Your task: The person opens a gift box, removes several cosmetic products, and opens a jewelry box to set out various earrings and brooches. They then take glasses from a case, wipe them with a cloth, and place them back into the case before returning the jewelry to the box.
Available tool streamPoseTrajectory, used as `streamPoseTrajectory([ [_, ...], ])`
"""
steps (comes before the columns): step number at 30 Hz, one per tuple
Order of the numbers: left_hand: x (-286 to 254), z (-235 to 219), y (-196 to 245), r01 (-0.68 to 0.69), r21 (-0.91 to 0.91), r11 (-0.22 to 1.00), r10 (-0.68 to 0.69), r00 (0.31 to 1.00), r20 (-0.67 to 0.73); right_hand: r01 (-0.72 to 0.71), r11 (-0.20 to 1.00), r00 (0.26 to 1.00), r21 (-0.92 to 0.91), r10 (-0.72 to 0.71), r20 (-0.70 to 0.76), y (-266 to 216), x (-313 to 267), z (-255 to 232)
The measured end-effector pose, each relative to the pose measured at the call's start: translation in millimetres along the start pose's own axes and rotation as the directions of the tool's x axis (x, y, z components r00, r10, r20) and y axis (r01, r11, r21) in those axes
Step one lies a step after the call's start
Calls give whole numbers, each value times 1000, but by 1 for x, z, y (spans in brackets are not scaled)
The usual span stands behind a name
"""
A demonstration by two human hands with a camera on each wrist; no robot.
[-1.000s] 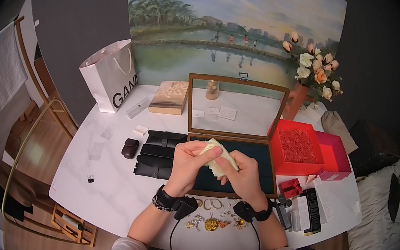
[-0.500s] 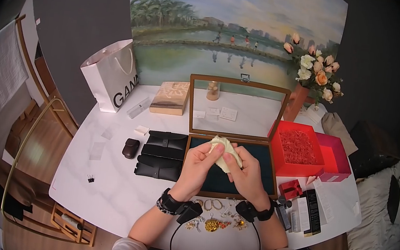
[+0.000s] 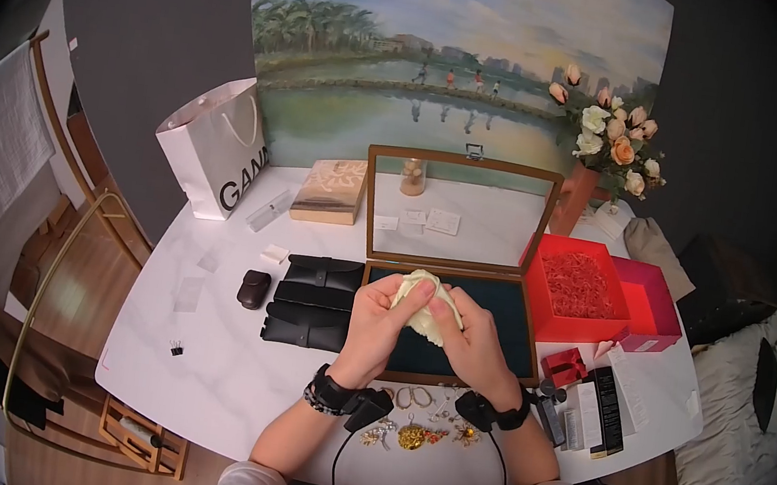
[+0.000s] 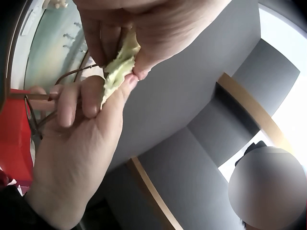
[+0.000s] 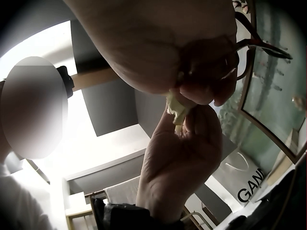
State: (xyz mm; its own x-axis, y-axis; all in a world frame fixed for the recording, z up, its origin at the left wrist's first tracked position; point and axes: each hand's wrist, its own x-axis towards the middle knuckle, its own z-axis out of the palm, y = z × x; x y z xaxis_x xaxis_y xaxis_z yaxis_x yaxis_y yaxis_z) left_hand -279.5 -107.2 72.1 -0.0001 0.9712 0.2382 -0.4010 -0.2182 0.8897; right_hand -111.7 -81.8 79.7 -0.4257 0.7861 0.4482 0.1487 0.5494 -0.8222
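Observation:
In the head view, my left hand (image 3: 373,328) and right hand (image 3: 478,346) meet over the wooden display case (image 3: 411,377). Thumbs and fingers of both pinch a crumpled pale yellow cloth (image 3: 424,310) between them. Thin dark eyeglasses (image 5: 263,45) stick out past the right-hand fingers in the right wrist view, their arms pointing away; the lenses are mostly hidden by hands and cloth. The case's glass lid stands raised, and its dark green lining shows around the hands. Jewellery (image 3: 411,436) lies in front of the case, below the wrists.
Left of the case lie black pouches (image 3: 306,324) and a small dark brown case (image 3: 253,289). A white paper bag (image 3: 216,149) and a book-like box (image 3: 329,192) stand behind. On the right are a red box (image 3: 592,326) with shredded filling, small boxes (image 3: 608,410) and a flower vase (image 3: 576,193).
The thumbs have shifted over the cloth, which is now bunched differently between the hands. Both hands have moved a little to the right since a second ago. Everything on the table stays put.

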Motion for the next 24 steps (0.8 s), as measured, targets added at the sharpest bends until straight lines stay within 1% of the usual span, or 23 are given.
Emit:
streamPoseTrajectory([
  [2, 0, -1, -1, 22, 20, 1000, -22, 1000, -7, -156, 987, 983, -31, 159, 89, -3, 0, -4],
  [3, 0, -1, -1, 44, 41, 998, -43, 999, -15, -157, 987, 983, -31, 159, 88, 0, -1, -1],
  [4, 0, 2, 1, 45, 42, 998, -44, 999, -15, -76, 997, 996, 24, 74, 50, 5, -1, 4],
  [5, 0, 7, 4, 12, 14, 1000, -12, 1000, 6, 9, 997, 1000, 75, -9, 6, 7, -1, 7],
  [6, 0, 10, 5, -21, -15, 1000, 21, 999, 26, 8, 997, 1000, 75, -9, 6, 6, 0, 9],
  [8, 1, 12, 3, -31, -21, 999, 32, 999, 35, 54, 982, 999, 179, -53, -6, 3, 0, 12],
  [9, 1, 12, 2, -41, -28, 999, 42, 998, 45, 54, 982, 999, 179, -53, -7, 1, 0, 10],
  [11, 1, 14, 1, -32, -20, 999, 33, 998, 56, -14, 990, 1000, 137, 10, 23, -2, 0, 4],
  [12, 0, 14, 1, -23, -13, 1000, 24, 998, 66, -14, 991, 1000, 136, 11, 23, 2, 0, 3],
  [13, 1, 11, -1, -23, -13, 1000, 24, 998, 66, -64, 989, 996, 136, 56, 66, 7, 0, 1],
  [14, 2, 5, -2, 18, -4, 1000, -18, 996, 85, -114, 985, 989, 133, 100, 108, 8, 1, 1],
  [15, 2, 1, -2, 59, 7, 998, -59, 993, 104, -113, 985, 989, 133, 99, 108, 7, 0, 0],
  [16, 2, 0, -1, 58, 8, 998, -59, 993, 105, -157, 975, 981, 158, 136, 137, 2, -1, 0],
  [17, 2, -1, 2, 88, 1, 996, -88, 992, 95, -201, 963, 971, 181, 171, 166, -1, -2, 0],
  [18, 2, -1, 4, 118, -7, 993, -117, 989, 85, -201, 963, 971, 181, 171, 167, -1, -2, 3],
  [19, 2, 1, 3, 118, -7, 993, -117, 989, 85, -97, 973, 993, 209, 81, 82, -2, -2, 9],
  [20, 2, 4, 2, 66, -16, 998, -65, 995, 74, 9, 973, 1000, 229, -8, -5, -3, -2, 13],
  [21, 2, 7, 1, 14, -23, 1000, -13, 998, 64, 9, 974, 1000, 228, -8, -5, -2, -2, 15],
  [23, 2, 9, -2, 14, -44, 999, -12, 998, 60, 44, 981, 997, 189, -30, -74, 1, 0, 17],
  [24, 2, 10, -3, 15, -65, 998, -11, 998, 55, 44, 981, 997, 189, -30, -75, 3, 0, 15],
])
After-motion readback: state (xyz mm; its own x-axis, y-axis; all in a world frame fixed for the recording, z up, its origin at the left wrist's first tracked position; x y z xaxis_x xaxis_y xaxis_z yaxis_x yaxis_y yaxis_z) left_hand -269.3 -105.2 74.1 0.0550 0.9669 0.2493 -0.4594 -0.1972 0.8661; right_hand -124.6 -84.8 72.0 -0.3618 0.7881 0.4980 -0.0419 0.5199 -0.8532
